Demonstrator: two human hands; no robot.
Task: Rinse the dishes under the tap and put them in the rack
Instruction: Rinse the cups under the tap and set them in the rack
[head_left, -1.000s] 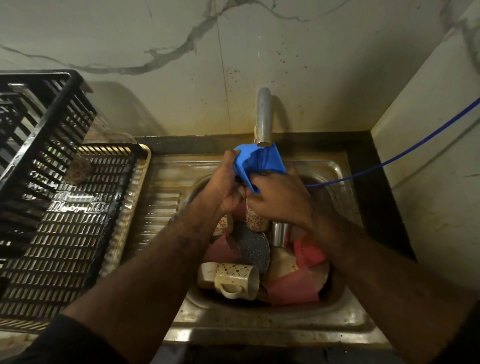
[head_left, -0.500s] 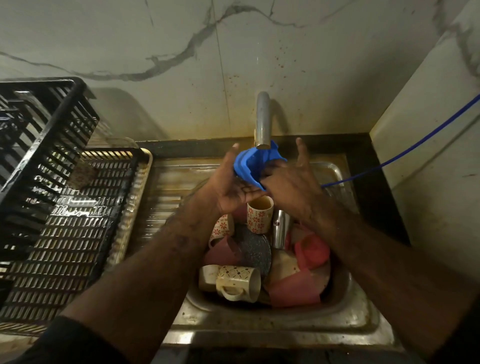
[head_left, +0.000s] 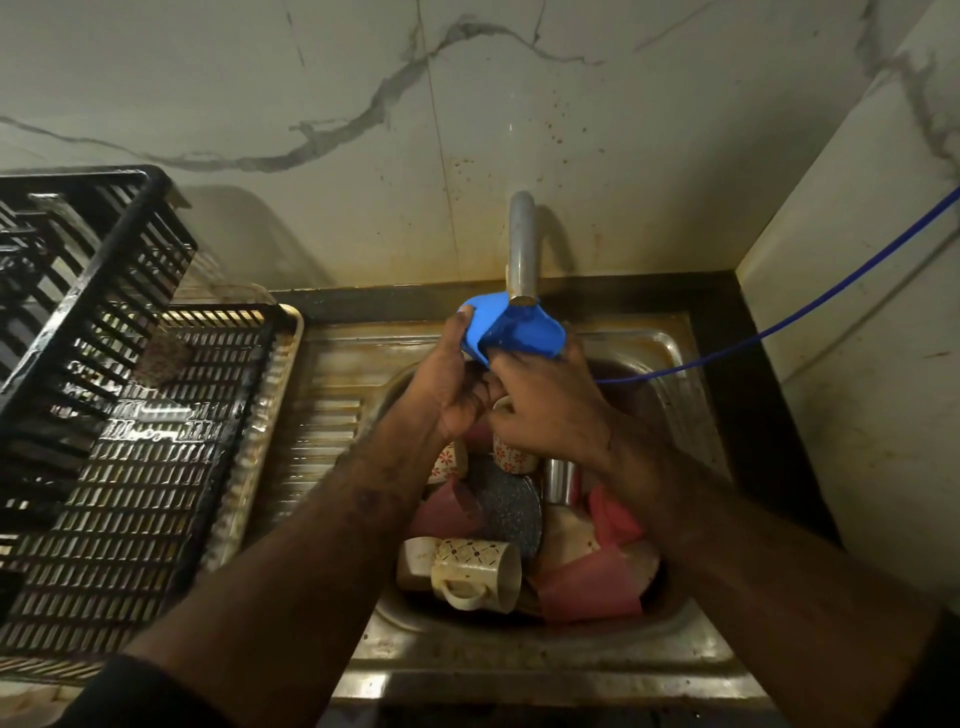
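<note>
We are rinsing: both hands, left hand (head_left: 449, 384) and right hand (head_left: 545, 410), grip the blue plastic dish (head_left: 511, 330) with curled fingers under the tap (head_left: 521, 249). Next, we judge, it goes left into the black rack (head_left: 130, 415).

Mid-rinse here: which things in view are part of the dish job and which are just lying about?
Job:
left hand and right hand, both holding the blue dish
tap
sink holding cream mug, pink cups, steel tumbler
black rack

Lying about:
blue hose
metal tray under the rack
</note>
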